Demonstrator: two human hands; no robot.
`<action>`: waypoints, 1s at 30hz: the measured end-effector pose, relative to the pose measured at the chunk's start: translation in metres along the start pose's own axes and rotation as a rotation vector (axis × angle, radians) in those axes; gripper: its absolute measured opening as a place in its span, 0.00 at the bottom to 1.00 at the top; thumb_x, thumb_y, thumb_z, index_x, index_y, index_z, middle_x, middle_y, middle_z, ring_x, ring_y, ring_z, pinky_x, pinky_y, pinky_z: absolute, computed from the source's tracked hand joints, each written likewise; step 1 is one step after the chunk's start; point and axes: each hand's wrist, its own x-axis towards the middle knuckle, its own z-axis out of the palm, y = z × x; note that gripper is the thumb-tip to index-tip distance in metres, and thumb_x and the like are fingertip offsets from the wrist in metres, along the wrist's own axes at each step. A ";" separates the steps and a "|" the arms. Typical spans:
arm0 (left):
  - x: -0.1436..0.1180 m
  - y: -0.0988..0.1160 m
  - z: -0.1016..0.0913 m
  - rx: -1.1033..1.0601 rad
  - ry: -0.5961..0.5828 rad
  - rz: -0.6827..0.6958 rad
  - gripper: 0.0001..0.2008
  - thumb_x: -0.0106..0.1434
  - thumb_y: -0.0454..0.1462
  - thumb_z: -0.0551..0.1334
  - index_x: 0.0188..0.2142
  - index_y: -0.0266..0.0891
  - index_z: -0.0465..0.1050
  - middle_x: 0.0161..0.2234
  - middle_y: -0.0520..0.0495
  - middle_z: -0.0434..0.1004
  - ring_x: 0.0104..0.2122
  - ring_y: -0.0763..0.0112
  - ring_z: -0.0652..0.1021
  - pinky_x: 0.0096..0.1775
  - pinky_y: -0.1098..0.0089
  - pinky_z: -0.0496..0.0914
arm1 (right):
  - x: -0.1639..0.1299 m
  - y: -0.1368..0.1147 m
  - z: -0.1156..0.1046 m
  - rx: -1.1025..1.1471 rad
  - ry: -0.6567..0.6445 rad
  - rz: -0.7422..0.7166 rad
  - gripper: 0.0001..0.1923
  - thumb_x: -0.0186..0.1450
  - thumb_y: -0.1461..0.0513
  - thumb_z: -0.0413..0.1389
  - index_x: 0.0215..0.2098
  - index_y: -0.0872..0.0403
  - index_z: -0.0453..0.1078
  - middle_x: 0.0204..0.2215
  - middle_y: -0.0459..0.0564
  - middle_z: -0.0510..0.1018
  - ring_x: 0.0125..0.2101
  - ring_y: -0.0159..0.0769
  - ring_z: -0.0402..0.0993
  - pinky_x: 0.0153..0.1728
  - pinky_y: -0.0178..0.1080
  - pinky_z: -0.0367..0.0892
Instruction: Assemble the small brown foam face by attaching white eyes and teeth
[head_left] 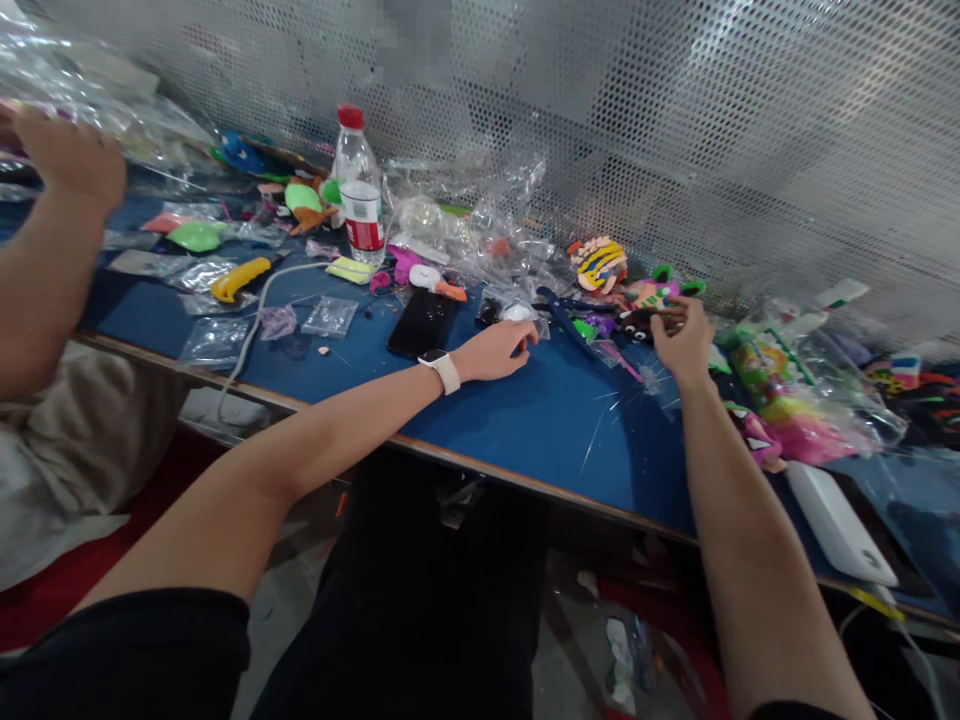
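My left hand (pixel 495 352) rests on the blue table with its fingers loosely bent and a gap between thumb and fingers; nothing shows in it. Just beyond its fingertips lies a white lump (pixel 517 313) in clear plastic. My right hand (pixel 684 338) reaches to the back of the table, its fingers closed at a small black clay figure (pixel 636 323) with white spots; its grip is partly hidden. Around that figure are green and purple clay pieces (pixel 600 325), a dark blue strip (pixel 564 320) and a striped yellow clay piece (pixel 600 264).
A water bottle (pixel 360 190) with a red cap stands at the back. A black phone (pixel 421 322), a yellow cutter (pixel 244 278) and plastic bags (pixel 480 235) lie about. At right is a white power bank (pixel 840 522). Another person's hand (pixel 71 160) is at far left.
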 end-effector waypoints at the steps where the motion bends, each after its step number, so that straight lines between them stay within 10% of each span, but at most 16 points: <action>1: 0.000 0.000 0.000 0.002 0.002 0.003 0.09 0.69 0.32 0.57 0.48 0.37 0.71 0.42 0.40 0.79 0.42 0.62 0.79 0.48 0.61 0.72 | -0.002 -0.001 0.001 0.004 0.006 -0.005 0.27 0.67 0.53 0.54 0.62 0.54 0.66 0.51 0.66 0.83 0.48 0.57 0.85 0.47 0.56 0.81; 30: 0.002 0.003 -0.003 0.022 -0.005 -0.027 0.07 0.69 0.33 0.58 0.45 0.39 0.72 0.40 0.41 0.80 0.41 0.63 0.79 0.49 0.60 0.73 | -0.011 0.017 0.006 -0.180 0.032 -0.033 0.25 0.67 0.62 0.55 0.62 0.54 0.69 0.58 0.68 0.71 0.55 0.56 0.76 0.62 0.60 0.71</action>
